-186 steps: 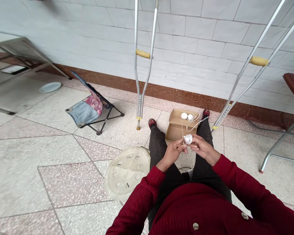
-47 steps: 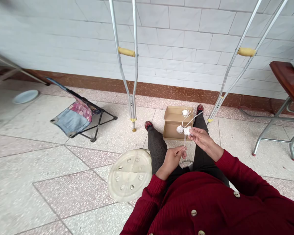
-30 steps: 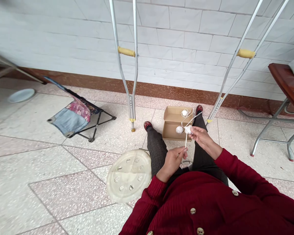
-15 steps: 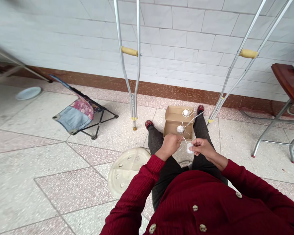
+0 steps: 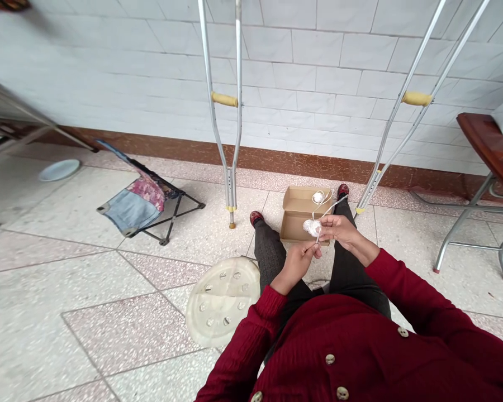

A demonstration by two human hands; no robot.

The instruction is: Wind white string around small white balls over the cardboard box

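Note:
My right hand (image 5: 340, 231) pinches a small wound piece of white yarn (image 5: 317, 228) above the front of an open cardboard box (image 5: 295, 224). Just below it, my left hand (image 5: 298, 261) is closed on the strand of yarn that runs down from the winding. White yarn in the box's front half overlaps the held piece in my view, so I cannot separate the two clearly. A white yarn ball (image 5: 318, 197) lies in the rear half of the box, by the lid side, with loose strands trailing right over the edge.
The box stands on the tiled floor between my feet. Two crutches (image 5: 230, 184) (image 5: 371, 181) lean on the wall. A folding chair (image 5: 136, 204) and a round plastic stool (image 5: 222, 301) are at left, a brown table (image 5: 486, 139) at right.
My right hand has moved up and forward with the wound yarn, over the box. My left hand has come lower and to the right, now beneath it. The view has shifted slightly.

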